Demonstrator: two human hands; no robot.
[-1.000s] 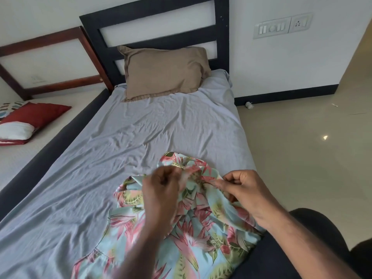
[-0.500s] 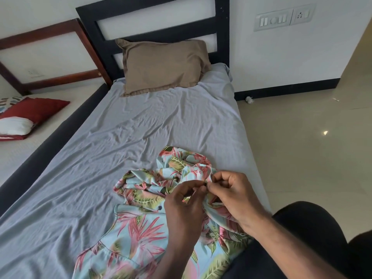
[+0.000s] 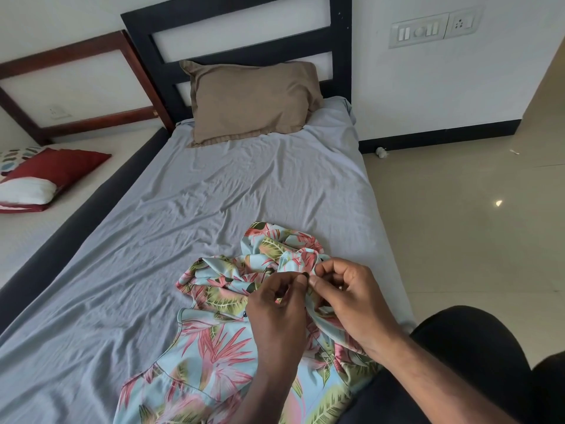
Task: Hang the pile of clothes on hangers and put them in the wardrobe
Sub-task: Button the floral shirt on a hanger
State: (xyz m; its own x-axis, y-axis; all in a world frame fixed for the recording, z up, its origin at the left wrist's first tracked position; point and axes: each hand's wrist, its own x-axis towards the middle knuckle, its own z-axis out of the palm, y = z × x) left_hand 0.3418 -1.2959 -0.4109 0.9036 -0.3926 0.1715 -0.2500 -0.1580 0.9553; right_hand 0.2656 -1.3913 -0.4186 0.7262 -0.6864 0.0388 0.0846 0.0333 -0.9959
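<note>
A light blue shirt with a pink and green leaf print (image 3: 214, 356) lies crumpled on the near end of the grey bed sheet (image 3: 183, 228). My left hand (image 3: 276, 316) and my right hand (image 3: 348, 298) meet over the shirt's front edge. Both pinch the fabric between thumb and fingers at a small dark button. A second dark button shows just left of my left hand. No hanger and no wardrobe are in view.
A brown pillow (image 3: 250, 99) leans on the black headboard (image 3: 232, 35). A second bed at the left holds a red and white cushion (image 3: 46, 179). Beige tiled floor (image 3: 474, 224) runs along the right of the bed. My dark-clothed knee (image 3: 467, 356) is at the lower right.
My left hand came down and to the right from the collar area to meet my right hand. Both now pinch the shirt's front edge at a button.
</note>
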